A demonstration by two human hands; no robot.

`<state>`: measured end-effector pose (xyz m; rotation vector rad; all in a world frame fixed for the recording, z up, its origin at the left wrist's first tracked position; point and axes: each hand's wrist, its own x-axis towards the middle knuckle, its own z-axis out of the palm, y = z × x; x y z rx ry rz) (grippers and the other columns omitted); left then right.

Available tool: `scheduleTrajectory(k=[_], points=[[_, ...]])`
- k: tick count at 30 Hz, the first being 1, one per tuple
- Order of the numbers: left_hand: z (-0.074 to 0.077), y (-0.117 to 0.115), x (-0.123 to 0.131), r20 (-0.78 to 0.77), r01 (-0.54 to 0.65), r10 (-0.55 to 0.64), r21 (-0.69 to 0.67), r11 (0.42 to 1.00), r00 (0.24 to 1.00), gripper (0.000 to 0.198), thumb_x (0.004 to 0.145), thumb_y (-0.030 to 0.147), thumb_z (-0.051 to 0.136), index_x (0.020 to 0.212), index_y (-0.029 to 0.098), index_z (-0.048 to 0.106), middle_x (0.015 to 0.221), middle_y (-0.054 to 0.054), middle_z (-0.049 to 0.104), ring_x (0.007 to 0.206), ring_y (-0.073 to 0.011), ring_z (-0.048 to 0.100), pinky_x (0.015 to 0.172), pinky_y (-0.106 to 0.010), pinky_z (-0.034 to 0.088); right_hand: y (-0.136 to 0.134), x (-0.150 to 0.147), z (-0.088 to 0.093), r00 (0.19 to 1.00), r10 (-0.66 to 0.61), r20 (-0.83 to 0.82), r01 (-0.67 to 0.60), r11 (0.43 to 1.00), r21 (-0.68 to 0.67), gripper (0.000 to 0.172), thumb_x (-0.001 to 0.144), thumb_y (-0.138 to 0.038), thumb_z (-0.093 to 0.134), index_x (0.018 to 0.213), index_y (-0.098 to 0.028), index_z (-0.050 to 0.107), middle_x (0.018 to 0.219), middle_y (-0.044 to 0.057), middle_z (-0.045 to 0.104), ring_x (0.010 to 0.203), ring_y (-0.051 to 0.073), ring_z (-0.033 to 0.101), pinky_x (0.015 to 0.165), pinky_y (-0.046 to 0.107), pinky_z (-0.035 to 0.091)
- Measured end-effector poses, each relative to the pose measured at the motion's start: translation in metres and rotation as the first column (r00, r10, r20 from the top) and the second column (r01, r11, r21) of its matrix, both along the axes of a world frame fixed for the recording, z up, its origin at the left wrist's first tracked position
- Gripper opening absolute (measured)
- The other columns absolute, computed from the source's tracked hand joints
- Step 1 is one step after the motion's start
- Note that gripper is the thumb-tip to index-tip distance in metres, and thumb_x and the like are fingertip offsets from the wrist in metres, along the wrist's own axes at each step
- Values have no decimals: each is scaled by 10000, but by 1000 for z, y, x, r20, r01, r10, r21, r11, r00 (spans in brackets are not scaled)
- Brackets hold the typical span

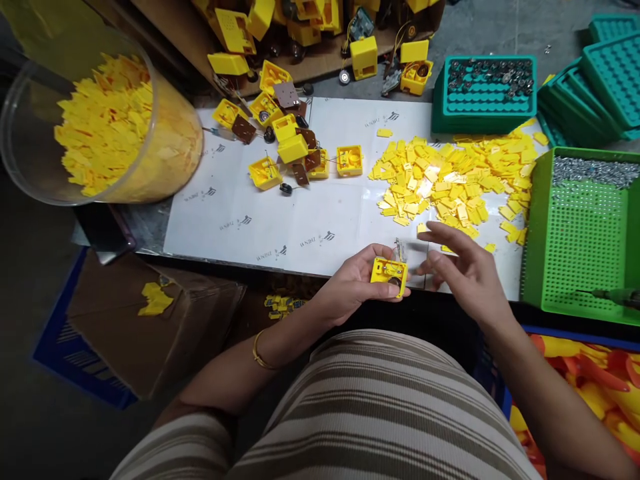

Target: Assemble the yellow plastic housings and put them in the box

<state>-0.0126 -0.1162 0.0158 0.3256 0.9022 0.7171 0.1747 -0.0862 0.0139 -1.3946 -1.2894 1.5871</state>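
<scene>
My left hand (363,280) is closed around a small open yellow plastic casing (389,272), its thumb over the lower edge. Inside the casing there is a dark round part, and a clear and metallic piece sticks out above it. Just to the right, my right hand (463,267) hovers with its fingers apart. A small flat yellow piece (422,228) shows at its index fingertip; whether it touches the finger I cannot tell. Beyond that hand a heap of flat yellow plastic pieces (450,177) lies on the white board (225,227).
Several yellow casings (349,160) with wires and brown boards lie at the back. A clear tub (175,147) of yellow pieces stands left. On the right are a teal tray (440,100) with metal parts, a green basket (543,267) with screws, and a power screwdriver (617,295).
</scene>
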Motion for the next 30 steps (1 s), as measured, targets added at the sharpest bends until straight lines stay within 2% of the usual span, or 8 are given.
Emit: scheduleTrajectory(k=[3,7,13,16,18,22,26,30], points=[[0,-2,2,9,15,-15,38,999,1000,393,645,82,741,927,193,490,879,-9,671,793,-148,657,773,-318,522,12,-4,-7,987,109,-120,-134,965,-225,600,725,-381,743,1262,-218,529,1105,86,640,626,125,642,441,223,513],[-5,-4,0,-76,12,-5,83,996,997,395,639,98,747,939,189,506,821,18,646,761,-116,626,778,-303,514,19,-5,-11,959,148,-243,-215,935,-281,523,674,-367,792,1129,-180,611,731,-13,627,538,90,570,506,234,507],[-10,-2,-3,-205,119,-103,71,990,973,392,664,155,719,1000,192,519,858,8,617,741,-132,647,653,-259,523,22,1,-9,981,179,-73,-177,984,36,232,710,-367,760,832,-183,687,823,35,655,689,131,598,536,232,476],[-8,0,-2,-247,176,-155,62,983,956,368,673,165,683,998,203,514,847,6,610,701,-136,647,549,-228,515,24,7,-7,963,182,201,-235,931,281,167,779,-332,702,874,-195,713,820,36,641,715,134,581,556,238,448],[-4,1,-2,-263,232,-211,53,971,942,314,701,191,653,982,204,514,830,6,613,644,-119,633,494,-206,498,25,11,-6,925,191,328,-304,889,342,163,805,-317,679,909,-198,719,778,28,654,670,125,571,570,247,435],[1,3,-3,-226,354,-339,30,935,913,228,786,311,605,956,191,514,803,-3,630,558,-104,627,429,-173,452,27,16,-4,907,286,310,-363,904,226,225,821,-376,658,936,-188,704,708,15,660,578,114,565,532,245,426],[2,6,-3,-240,430,-404,66,900,882,238,840,361,566,998,188,528,820,-22,679,474,-82,610,378,-144,365,29,15,-2,938,346,-29,-346,938,-14,252,817,-387,654,943,-169,632,630,-7,631,471,92,558,457,216,449],[2,8,-4,-292,470,-430,81,879,854,261,845,362,573,1034,184,552,805,-19,699,404,-54,562,357,-142,314,30,14,6,928,285,-239,-326,933,-155,218,805,-352,656,917,-168,615,692,21,665,596,138,659,495,223,527]])
